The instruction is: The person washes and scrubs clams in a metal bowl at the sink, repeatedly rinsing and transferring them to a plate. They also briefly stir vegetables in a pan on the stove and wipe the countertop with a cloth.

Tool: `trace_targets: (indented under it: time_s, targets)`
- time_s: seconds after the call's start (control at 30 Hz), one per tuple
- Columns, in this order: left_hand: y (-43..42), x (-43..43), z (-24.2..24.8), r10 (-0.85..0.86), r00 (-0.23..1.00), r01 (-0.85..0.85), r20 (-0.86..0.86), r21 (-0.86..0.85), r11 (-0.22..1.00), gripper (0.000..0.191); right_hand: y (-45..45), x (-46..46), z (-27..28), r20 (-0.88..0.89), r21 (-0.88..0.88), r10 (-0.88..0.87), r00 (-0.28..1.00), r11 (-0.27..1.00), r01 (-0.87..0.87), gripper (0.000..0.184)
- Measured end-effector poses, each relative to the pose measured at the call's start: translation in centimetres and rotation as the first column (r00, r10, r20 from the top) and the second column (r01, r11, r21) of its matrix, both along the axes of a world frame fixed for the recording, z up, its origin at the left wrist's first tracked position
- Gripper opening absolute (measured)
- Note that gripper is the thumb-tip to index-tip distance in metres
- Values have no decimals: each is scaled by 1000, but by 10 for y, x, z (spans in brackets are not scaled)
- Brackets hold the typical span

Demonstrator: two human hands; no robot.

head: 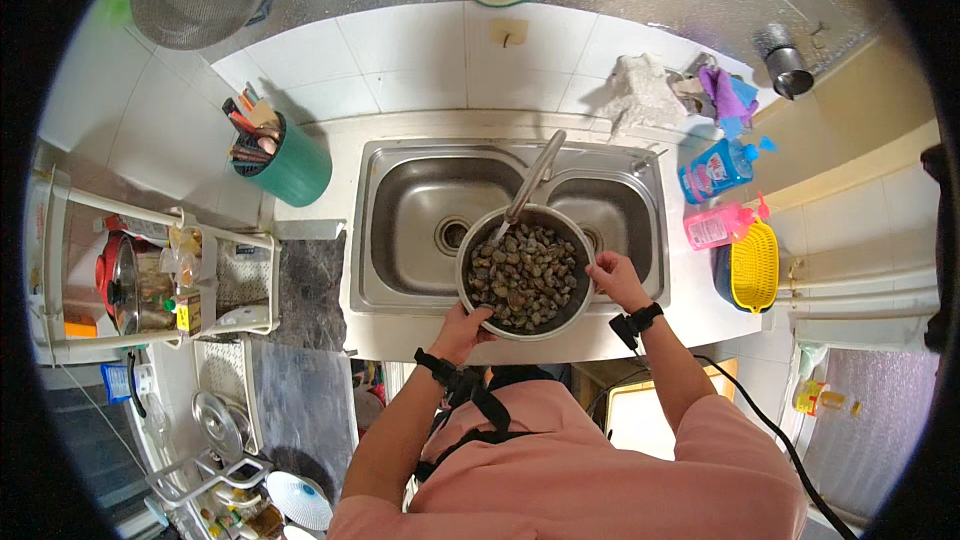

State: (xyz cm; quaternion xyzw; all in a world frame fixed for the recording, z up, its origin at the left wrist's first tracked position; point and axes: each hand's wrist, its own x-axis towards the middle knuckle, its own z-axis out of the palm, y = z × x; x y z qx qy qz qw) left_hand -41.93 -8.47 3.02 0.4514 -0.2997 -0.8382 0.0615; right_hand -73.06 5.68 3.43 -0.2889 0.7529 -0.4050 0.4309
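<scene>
Both my hands grip the rim of a round metal bowl (570,324) filled with small dark clams (521,274). My left hand (461,331) holds the near left rim, thumb inside over the edge. At the right rim, my right hand (613,279) pinches the metal between thumb and fingers. The bowl sits over the front and divider of a stainless steel double sink (420,240). Above its left part reaches the faucet (534,178), with water running from the spout onto the clams. Whether the bowl rests on the sink's edge or is held up, I cannot tell.
A green utensil holder (296,165) stands left behind the sink. On the right are a blue detergent bottle (716,169), a pink pump bottle (716,225) and a yellow plastic basket (754,266). Cloths (645,94) hang at the back wall. A dish rack (247,281) is at the left.
</scene>
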Motion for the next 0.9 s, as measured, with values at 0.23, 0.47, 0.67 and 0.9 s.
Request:
trace_targets:
  time_s: [0.23,0.47,0.67,0.9]
  targets:
    - [-3,-22,9,-125,987,141,103,-165,976,31,-15,-21,2,-148,-26,-42,988,999,38,19]
    - [1,-26,4,51,994,-34,98,-172,984,28,-22,-23,9,-40,162,29,999,987,-22,20]
    - [-25,-2,-12,136,980,-101,146,-223,970,27,-48,2,20,132,14,95,987,995,-97,23]
    - [-101,28,-21,146,938,-14,316,-385,923,16,-67,-23,52,-320,-362,-528,787,836,413,22]
